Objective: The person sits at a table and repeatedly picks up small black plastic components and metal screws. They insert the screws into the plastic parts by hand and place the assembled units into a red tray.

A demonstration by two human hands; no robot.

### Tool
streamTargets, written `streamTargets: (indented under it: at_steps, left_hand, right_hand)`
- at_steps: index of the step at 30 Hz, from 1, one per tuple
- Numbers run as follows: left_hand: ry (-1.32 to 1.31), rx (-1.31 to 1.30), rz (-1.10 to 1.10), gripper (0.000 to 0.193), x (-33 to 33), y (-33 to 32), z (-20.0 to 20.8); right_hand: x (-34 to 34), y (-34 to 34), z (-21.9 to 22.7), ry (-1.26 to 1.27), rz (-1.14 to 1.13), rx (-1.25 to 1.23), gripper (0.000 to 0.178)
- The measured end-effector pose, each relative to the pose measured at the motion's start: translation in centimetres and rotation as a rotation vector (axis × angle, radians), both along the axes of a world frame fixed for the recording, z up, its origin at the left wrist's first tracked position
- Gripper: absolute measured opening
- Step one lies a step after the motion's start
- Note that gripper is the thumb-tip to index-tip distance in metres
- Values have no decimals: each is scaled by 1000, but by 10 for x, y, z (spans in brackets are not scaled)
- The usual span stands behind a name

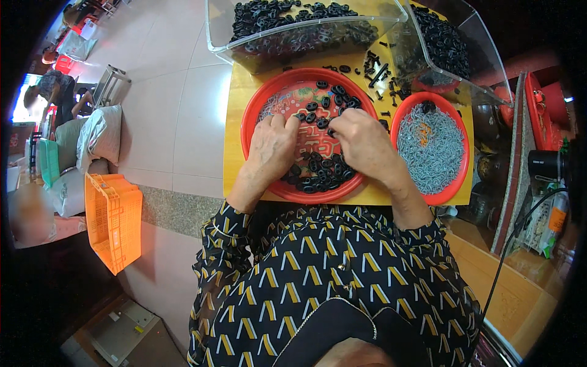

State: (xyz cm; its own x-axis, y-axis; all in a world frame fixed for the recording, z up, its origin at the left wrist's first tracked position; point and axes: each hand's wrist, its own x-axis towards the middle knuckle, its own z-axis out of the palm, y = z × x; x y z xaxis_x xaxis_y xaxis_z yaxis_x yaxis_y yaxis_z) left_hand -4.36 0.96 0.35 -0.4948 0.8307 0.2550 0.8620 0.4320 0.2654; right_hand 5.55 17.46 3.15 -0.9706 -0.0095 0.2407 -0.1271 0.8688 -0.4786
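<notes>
Both hands work over a round red tray (249, 131) with a patterned bottom. Small black oval plastic parts with two holes (318, 174) lie in it, heaped at the near side and scattered at the far right. My left hand (272, 145) is over the tray's left half, thumb and finger pinched at a black oval part (300, 117). Across from it, my right hand (367, 144) is closed, with a black part (331, 132) at its fingertips. The fingers partly hide both parts. Small silvery pieces (276, 105) lie along the tray's far left.
An oval red tray (466, 144) of silvery screws (428, 159) stands at the right on the yellow table (235, 92). Two clear bins (306, 30) (452, 52) of black parts stand behind. Loose black pieces (379, 76) lie between. An orange crate (113, 220) is on the left floor.
</notes>
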Motion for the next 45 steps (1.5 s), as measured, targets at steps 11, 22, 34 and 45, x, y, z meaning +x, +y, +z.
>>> streamTargets:
  at_steps: [11, 22, 34, 45]
  left_hand:
    - [-739, 650, 158, 20, 9, -24, 3]
    - [-824, 687, 140, 13, 16, -24, -1]
    - [-1084, 698, 109, 8, 23, -18, 2]
    - [-1835, 982, 128, 13, 31, -11, 4]
  right_hand:
    - [11, -2, -2, -43, 10, 41, 9]
    - [-29, -16, -17, -105, -151, 262, 11]
    - [-4, -2, -1, -139, 51, -134, 12]
    - [2, -6, -8, -316, -184, -927, 2]
